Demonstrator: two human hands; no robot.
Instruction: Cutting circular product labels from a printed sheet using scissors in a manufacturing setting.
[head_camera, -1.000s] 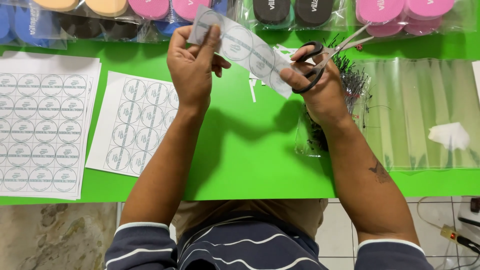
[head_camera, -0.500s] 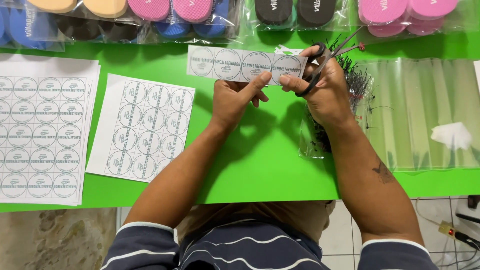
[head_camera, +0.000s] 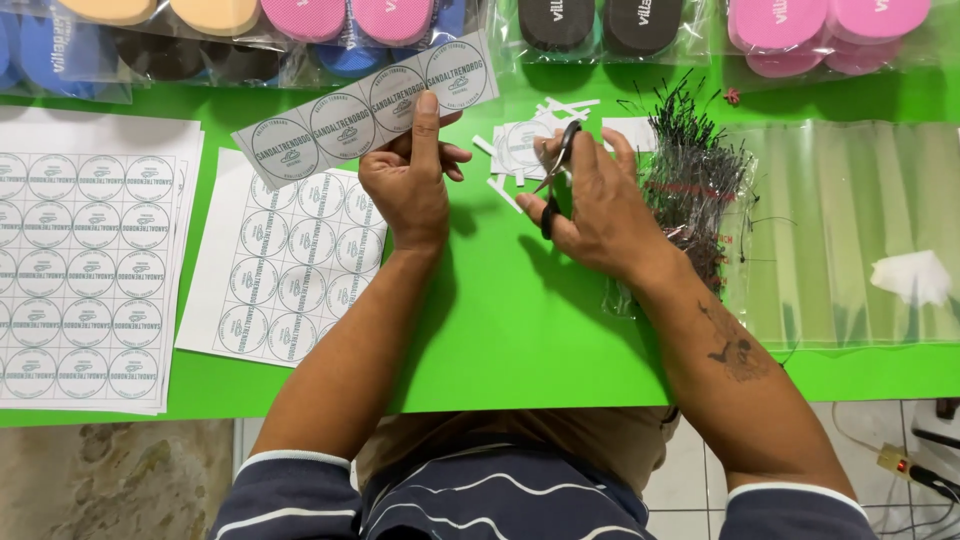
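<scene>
The person is now swinging the cut strip of round labels (head_camera: 365, 110) away to their left, where half a second ago it was lying level between both hands at the scissors. The left hand (head_camera: 410, 185) is gripping the strip's right end, fingers closed under it and the forefinger stretched along the top, so the strip is slanting up over the green table (head_camera: 520, 320) above the label sheet (head_camera: 285, 270). The right hand (head_camera: 595, 205) is coming down toward the table with fingers closed through the handles of the scissors (head_camera: 555, 180), blades pointing up over a single cut label (head_camera: 520, 145) and white paper trimmings (head_camera: 505, 190). I judge one label has just been snipped off, leaving four on the strip. A fuller sheet stack (head_camera: 85, 270) is lying further left.
</scene>
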